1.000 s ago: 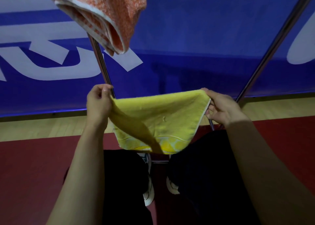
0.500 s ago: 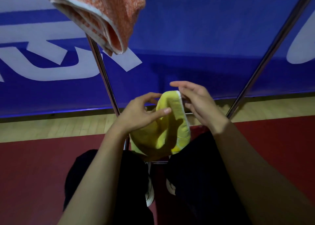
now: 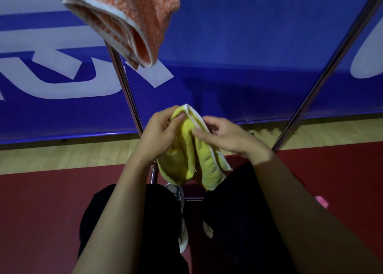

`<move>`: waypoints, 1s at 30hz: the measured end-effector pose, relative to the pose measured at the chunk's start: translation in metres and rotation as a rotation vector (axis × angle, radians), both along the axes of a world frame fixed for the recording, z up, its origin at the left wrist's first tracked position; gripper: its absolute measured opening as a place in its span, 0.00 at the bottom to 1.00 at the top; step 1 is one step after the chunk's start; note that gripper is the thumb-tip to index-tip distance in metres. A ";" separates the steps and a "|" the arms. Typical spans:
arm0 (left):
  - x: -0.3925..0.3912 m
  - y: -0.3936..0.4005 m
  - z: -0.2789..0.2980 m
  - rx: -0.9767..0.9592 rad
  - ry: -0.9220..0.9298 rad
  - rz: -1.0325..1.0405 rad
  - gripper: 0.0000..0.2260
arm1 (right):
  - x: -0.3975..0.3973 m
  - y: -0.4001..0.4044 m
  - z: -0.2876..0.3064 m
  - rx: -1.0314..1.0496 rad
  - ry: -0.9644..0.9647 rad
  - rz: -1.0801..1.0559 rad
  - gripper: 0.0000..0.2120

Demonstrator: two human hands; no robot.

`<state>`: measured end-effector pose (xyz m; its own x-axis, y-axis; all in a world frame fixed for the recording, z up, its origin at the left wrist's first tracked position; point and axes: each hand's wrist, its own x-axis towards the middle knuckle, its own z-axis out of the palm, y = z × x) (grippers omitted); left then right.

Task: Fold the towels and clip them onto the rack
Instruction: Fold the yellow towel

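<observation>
Banner [image 3: 238, 45] material in deep blue with big white letters filled the whole background, and it stood behind a strip of pale wooden floor [image 3: 51, 155] and a wide dark red mat [image 3: 41, 201]. Two shiny metal poles of the rack [image 3: 323, 81] rose from the floor and leaned apart from each other, one on the left [image 3: 124, 87] and one on the right. The person's legs in black trousers [image 3: 134, 222] were at the bottom, with white shoes [image 3: 183, 232] between them (only partly seen).

A folded orange towel [image 3: 128, 14] with a white border hung at the top left, high above the hands; how it was fastened was out of view. The yellow towel [image 3: 186, 159] with a white edge was held in the air between the two rack poles, in front of the person's knees, folded together into a narrow bunch that hung down.

The left hand [image 3: 159, 134] gripped the yellow towel from the left side, the fingers curled around its upper part and the thumb pressed on the cloth near the top. The right hand [image 3: 226, 137] pinched the white edge from the right side, with bent fingers behind it and the thumb in front. A small pink thing [image 3: 322, 201] lay on the red mat at the right; what it was I could not tell.
</observation>
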<state>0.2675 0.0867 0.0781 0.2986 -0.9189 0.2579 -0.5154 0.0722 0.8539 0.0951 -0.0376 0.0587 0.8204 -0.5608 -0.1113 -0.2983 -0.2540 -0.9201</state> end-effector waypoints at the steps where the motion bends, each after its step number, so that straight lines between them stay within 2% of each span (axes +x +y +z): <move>1: 0.002 0.001 0.001 -0.006 0.024 0.005 0.09 | -0.001 0.001 -0.002 -0.063 0.105 0.050 0.12; 3: 0.006 0.004 0.002 -0.009 0.059 0.012 0.10 | -0.001 0.001 -0.007 -0.173 0.219 0.055 0.10; 9: 0.000 0.007 0.008 -0.057 0.072 0.052 0.12 | 0.008 -0.002 -0.020 -0.393 0.403 0.036 0.20; 14: 0.000 0.008 0.011 -0.117 0.132 0.210 0.15 | 0.008 -0.003 -0.019 -0.473 0.436 0.047 0.14; 20: 0.014 0.013 0.011 -0.120 0.342 0.413 0.17 | 0.004 -0.011 -0.026 -0.471 0.536 0.134 0.09; 23: 0.017 0.014 0.011 -0.011 0.391 0.543 0.16 | 0.002 -0.015 -0.025 -0.476 0.467 0.076 0.04; 27: 0.031 0.016 -0.003 0.302 0.173 0.554 0.20 | -0.004 -0.017 -0.018 -0.431 0.225 -0.079 0.16; 30: 0.033 0.015 -0.007 0.329 0.127 0.541 0.22 | -0.008 -0.016 -0.018 -0.407 0.113 -0.092 0.17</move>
